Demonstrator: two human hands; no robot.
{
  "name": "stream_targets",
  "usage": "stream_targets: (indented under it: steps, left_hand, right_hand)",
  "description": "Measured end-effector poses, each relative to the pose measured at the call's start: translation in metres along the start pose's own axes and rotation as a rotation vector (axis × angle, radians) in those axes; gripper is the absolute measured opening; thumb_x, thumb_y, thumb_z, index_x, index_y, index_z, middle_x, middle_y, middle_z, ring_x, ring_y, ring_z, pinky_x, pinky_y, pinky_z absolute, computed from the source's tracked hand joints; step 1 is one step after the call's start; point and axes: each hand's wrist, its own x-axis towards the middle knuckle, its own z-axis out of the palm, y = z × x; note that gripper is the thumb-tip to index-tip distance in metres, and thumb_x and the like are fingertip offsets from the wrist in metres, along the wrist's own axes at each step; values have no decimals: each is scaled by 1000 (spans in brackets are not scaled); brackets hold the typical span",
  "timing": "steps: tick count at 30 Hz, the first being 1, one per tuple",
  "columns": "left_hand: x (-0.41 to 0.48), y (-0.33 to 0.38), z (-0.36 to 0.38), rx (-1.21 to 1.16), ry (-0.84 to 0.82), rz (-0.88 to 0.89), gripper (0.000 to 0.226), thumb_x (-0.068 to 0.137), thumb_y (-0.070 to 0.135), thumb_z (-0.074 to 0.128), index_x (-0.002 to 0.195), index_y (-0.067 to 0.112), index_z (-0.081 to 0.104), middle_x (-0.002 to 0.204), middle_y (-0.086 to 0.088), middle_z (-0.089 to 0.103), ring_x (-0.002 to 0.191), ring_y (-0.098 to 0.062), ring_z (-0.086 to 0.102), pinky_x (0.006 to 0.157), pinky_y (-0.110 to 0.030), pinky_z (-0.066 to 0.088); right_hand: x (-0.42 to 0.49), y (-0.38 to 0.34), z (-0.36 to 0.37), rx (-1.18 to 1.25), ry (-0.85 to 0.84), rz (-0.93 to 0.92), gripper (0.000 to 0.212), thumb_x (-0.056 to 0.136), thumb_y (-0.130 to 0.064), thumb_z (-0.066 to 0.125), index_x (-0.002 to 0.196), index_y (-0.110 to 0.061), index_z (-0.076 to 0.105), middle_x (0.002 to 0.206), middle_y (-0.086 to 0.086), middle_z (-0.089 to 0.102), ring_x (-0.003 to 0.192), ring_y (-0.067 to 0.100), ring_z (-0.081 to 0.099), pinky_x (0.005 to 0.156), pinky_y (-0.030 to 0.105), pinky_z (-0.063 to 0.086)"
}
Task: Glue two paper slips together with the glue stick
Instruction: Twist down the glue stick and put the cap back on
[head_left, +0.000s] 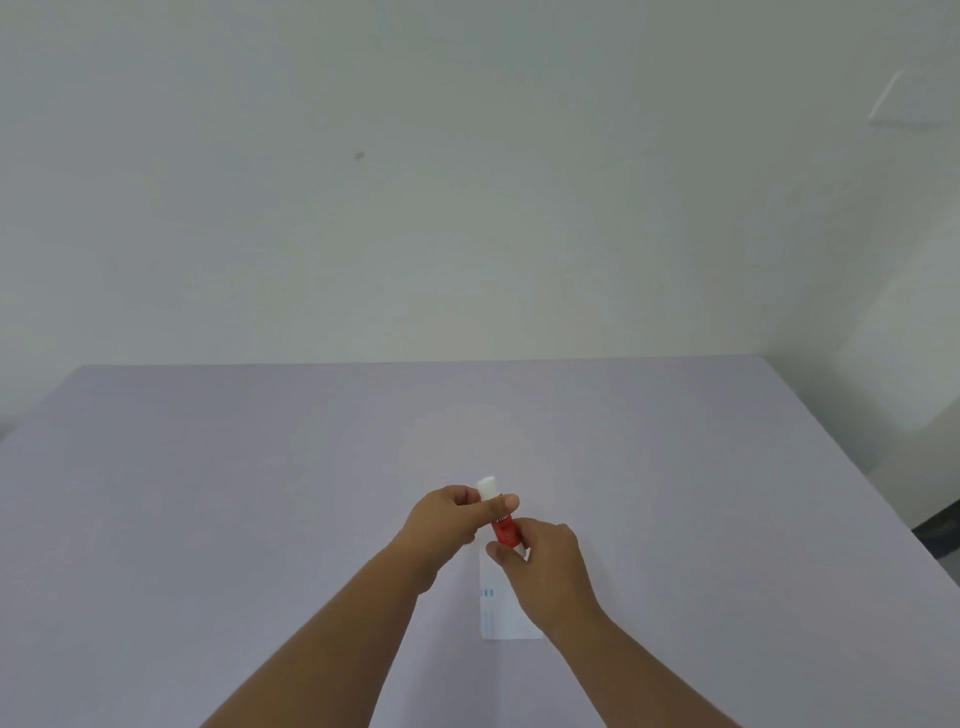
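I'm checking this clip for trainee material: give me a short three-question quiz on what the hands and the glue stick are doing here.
1. True or false: both hands grip the glue stick.
2. Which hand pinches the white cap? A) left hand B) right hand C) neither
3. What lies flat on the table beneath the right hand?

Key:
1. True: one hand holds each end, above the table.
2. A: the left hand holds the cap end, the right hand the red body.
3. A white paper slip with faint print, partly hidden by the right hand.
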Motion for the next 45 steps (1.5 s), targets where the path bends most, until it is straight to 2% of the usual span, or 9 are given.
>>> stream_targets:
  steps: [3, 6, 12, 22, 26, 28, 32, 40, 45]
  left_hand:
    - [16, 1, -17, -137, 10, -23, 36, 76, 46, 72, 98, 17, 68, 102, -2, 67, 92, -18, 60, 87, -29, 50]
    - [39, -10, -31, -191, 162, -14, 15, 84, 30, 67, 97, 23, 67, 108, -5, 67, 91, -18, 60, 85, -29, 48]
    - [75, -58, -32, 724, 133, 96, 45, 83, 16, 61, 126, 29, 58, 131, -1, 54, 114, -18, 54, 95, -24, 41]
    - [99, -76, -28, 871, 187, 156, 29, 90, 18, 57, 119, 16, 61, 120, -3, 51, 100, -20, 58, 84, -27, 47]
    - [97, -74, -27, 565, 285, 41, 16, 83, 25, 65, 96, 17, 66, 102, 2, 59, 89, -16, 60, 71, -23, 44]
    - [92, -69, -27, 151, 291, -86, 17, 81, 25, 69, 89, 11, 64, 91, -1, 65, 85, -18, 65, 69, -24, 48]
    - [79, -52, -27, -542, 116, -171, 20, 88, 7, 62, 102, -6, 62, 102, -18, 66, 94, -24, 66, 72, -23, 58]
    - [50, -30, -31, -519, -18, -79, 21, 91, 5, 58, 109, 0, 66, 105, -13, 67, 99, -21, 64, 69, -16, 57]
    - [37, -22, -29, -382, -22, -6, 21, 89, 9, 61, 109, 4, 66, 114, -13, 67, 110, -22, 61, 79, -20, 51]
  right_hand:
    - [8, 8, -1, -22, 16, 18, 14, 84, -34, 63, 80, -20, 65, 64, -8, 52, 76, 22, 53, 67, 30, 44]
    - [14, 20, -1, -19, 11, 53, 11, 84, -32, 63, 83, -21, 65, 65, -9, 54, 80, 25, 56, 70, 31, 46]
    - [22, 41, 9, 7, -23, 113, 13, 83, -29, 64, 95, -24, 63, 79, 2, 62, 77, 19, 55, 68, 25, 43]
    - [29, 54, 25, -9, -73, 159, 18, 83, -33, 63, 100, -26, 63, 87, 1, 64, 83, 16, 57, 74, 26, 46]
    - [30, 53, 30, -16, -102, 158, 19, 83, -34, 62, 101, -27, 64, 88, 0, 63, 82, 16, 56, 75, 25, 46]
    - [29, 52, 31, -5, -108, 161, 21, 83, -33, 63, 103, -26, 64, 89, 1, 64, 82, 15, 57, 77, 26, 47]
    - [25, 46, 31, -2, -108, 137, 19, 84, -34, 62, 102, -28, 64, 89, -2, 63, 84, 14, 56, 77, 25, 46]
    - [17, 31, 20, -20, -81, 38, 7, 83, -34, 63, 79, -30, 59, 72, -6, 60, 76, 14, 54, 69, 25, 47]
    - [11, 25, 16, -162, -39, -32, 15, 86, -37, 58, 97, -29, 62, 79, -7, 57, 88, 15, 47, 78, 28, 45]
